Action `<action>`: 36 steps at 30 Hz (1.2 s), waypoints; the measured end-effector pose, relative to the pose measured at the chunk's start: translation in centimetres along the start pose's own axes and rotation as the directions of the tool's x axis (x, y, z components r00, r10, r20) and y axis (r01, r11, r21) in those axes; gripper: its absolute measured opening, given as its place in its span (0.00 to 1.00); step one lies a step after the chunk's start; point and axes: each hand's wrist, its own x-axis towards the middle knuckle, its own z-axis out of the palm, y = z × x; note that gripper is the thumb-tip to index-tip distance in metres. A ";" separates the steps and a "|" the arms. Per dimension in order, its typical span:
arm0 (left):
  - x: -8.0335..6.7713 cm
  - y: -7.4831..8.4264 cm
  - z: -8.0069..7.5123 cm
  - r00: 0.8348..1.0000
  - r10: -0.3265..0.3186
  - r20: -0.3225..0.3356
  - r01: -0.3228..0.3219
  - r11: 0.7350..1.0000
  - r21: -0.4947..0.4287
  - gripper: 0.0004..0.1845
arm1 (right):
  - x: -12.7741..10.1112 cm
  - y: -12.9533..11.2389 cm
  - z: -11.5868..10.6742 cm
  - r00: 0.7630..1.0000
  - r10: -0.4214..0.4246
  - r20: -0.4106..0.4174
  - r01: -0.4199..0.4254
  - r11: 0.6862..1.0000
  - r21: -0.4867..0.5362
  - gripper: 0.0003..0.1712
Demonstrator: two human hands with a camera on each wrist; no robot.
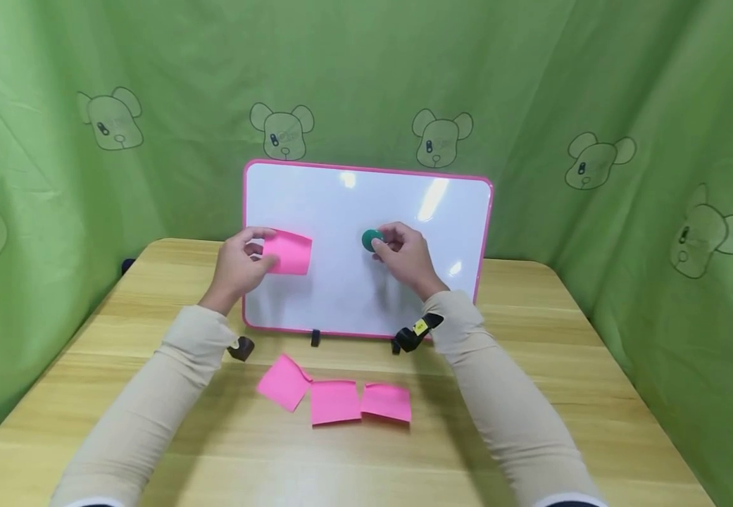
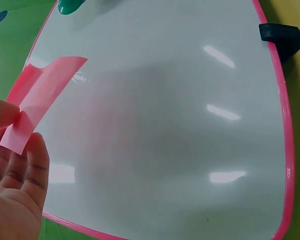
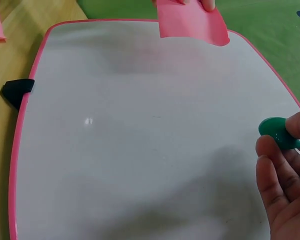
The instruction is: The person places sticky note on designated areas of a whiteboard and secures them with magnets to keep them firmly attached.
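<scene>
My left hand (image 1: pixel 239 262) pinches a pink sticky note (image 1: pixel 291 253) by its left side, in front of the left part of a whiteboard (image 1: pixel 341 204) with a pink frame. In the left wrist view the note (image 2: pixel 42 97) bends and stands off the board's surface. Between thumb and fingers my right hand (image 1: pixel 407 257) holds a round green magnet (image 1: pixel 372 240) before the board, right of the middle. The right wrist view shows the magnet (image 3: pixel 279 132) in the fingertips of that hand (image 3: pixel 287 190); whether it touches the board I cannot tell.
Three more pink sticky notes lie on the wooden table (image 1: pixel 214 436): a turned one (image 1: pixel 285 382), a middle one (image 1: pixel 335 403) and a right one (image 1: pixel 386 403). Black feet (image 1: pixel 315 338) support the board's lower edge. A green curtain (image 1: pixel 353 63) surrounds the table's back and sides.
</scene>
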 end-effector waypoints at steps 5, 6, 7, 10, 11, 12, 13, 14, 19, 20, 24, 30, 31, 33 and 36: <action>0.3 0.1 -0.1 1.000 -0.005 -0.003 0.005 1.000 0.005 0.22 | 0.3 -0.2 0.3 1.000 0.002 0.007 -0.002 1.000 -0.006 0.12; 0.3 0.1 -0.1 1.000 -0.008 -0.003 0.008 1.000 0.003 0.22 | 0.4 -0.2 0.4 1.000 0.005 0.009 -0.004 1.000 -0.013 0.13; 0.4 0.1 0.0 1.000 -0.010 -0.002 0.010 1.000 0.002 0.22 | 0.4 -0.3 0.5 1.000 0.008 0.011 -0.008 1.000 -0.020 0.13; 0.7 0.2 0.0 1.000 -0.011 0.001 0.011 1.000 0.004 0.22 | 0.6 -0.4 0.6 1.000 0.010 0.017 -0.009 0.999 -0.040 0.14; 0.8 0.2 0.0 1.000 -0.010 0.004 0.010 1.000 0.002 0.22 | 0.7 -0.4 0.6 1.000 0.010 0.016 -0.009 0.999 -0.045 0.13; 0.8 0.2 0.1 1.000 -0.009 0.008 0.009 1.000 0.002 0.23 | 0.7 -0.5 0.6 1.000 0.010 0.015 -0.009 0.999 -0.050 0.13; 0.9 0.2 0.1 1.000 -0.007 0.010 0.007 1.000 0.004 0.23 | 0.8 -0.5 0.7 1.000 0.009 0.013 -0.008 0.999 -0.053 0.13; 1.0 0.3 0.1 1.000 -0.005 0.012 0.005 1.000 0.004 0.23 | 0.8 -0.5 0.7 1.000 0.009 0.012 -0.008 0.998 -0.055 0.13; 1.2 0.7 0.3 1.000 0.001 0.004 -0.001 1.000 0.008 0.23 | 1.1 -0.8 0.8 1.000 0.016 0.006 -0.015 0.997 -0.075 0.12; 1.2 0.7 0.3 1.000 -0.001 0.002 0.001 1.000 0.010 0.23 | 1.1 -0.9 0.9 1.000 0.018 0.007 -0.017 0.996 -0.083 0.12; 1.4 0.9 0.4 1.000 -0.007 0.000 0.007 1.000 0.012 0.23 | 1.3 -1.3 1.0 1.000 0.016 0.012 -0.015 0.995 -0.096 0.12; 1.9 1.0 0.4 1.000 -0.010 0.003 0.010 1.000 0.020 0.24 | 1.6 -1.5 1.3 0.999 0.023 0.025 -0.020 0.993 -0.115 0.13; 1.9 1.0 0.4 1.000 -0.011 0.002 0.011 1.000 0.021 0.24 | 1.7 -1.6 1.4 0.999 0.024 0.027 -0.021 0.993 -0.119 0.13; 2.0 1.0 0.4 1.000 -0.014 -0.002 0.014 1.000 0.023 0.24 | 1.8 -1.6 1.5 0.999 0.023 0.029 -0.019 0.992 -0.125 0.13; 2.2 1.1 0.4 1.000 -0.014 -0.007 0.015 0.999 0.033 0.26 | 2.0 -1.7 1.7 0.999 0.014 0.033 -0.009 0.992 -0.127 0.12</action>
